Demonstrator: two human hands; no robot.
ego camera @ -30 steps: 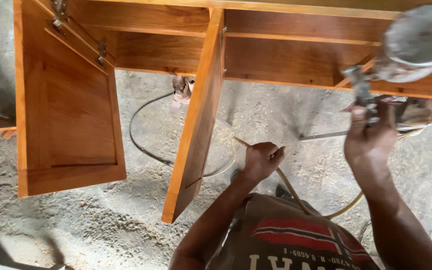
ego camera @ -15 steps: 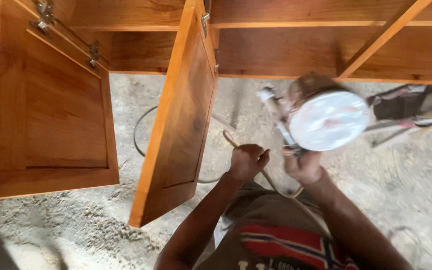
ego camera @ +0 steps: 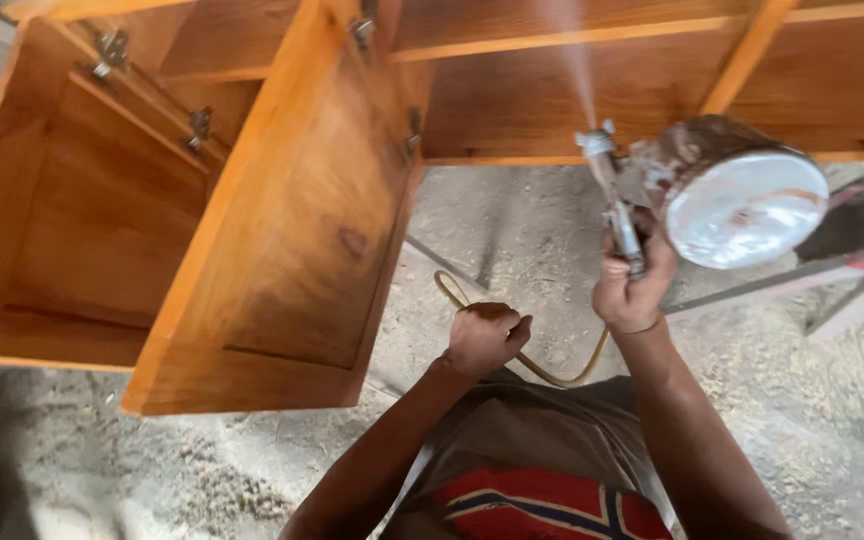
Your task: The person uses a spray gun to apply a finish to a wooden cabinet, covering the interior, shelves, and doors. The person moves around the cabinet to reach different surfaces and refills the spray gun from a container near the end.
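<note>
The right hand (ego camera: 634, 290) is wrapped tight around the grip of a spray gun (ego camera: 617, 200), fingers closed on the handle and trigger, with the gun held up at the wooden cabinet (ego camera: 592, 90) so its nozzle points into the open carcass. A thin pale cone of mist (ego camera: 574, 60) rises from the nozzle toward the upper shelf rail. The gun's round metal cup (ego camera: 742, 205) sits to the right of the hand, its pale lid facing up at us and its sides crusted with brownish residue. The left hand (ego camera: 484, 338) is clenched into a fist lower down and nearer the body, gripping a yellowish hose (ego camera: 552, 372) that loops from behind the fist and curves up toward the right wrist (where exactly it joins the gun I cannot make out). Just left of that fist hangs an open cabinet door (ego camera: 292, 250), glossy orange-brown with a dark knot in the panel, not touched by either hand. A second door (ego camera: 82, 220) stands open farther left, with metal hinges (ego camera: 197, 125) showing along its top edge. Below it all is a rough concrete floor (ego camera: 512, 230) strewn with sawdust.
</note>
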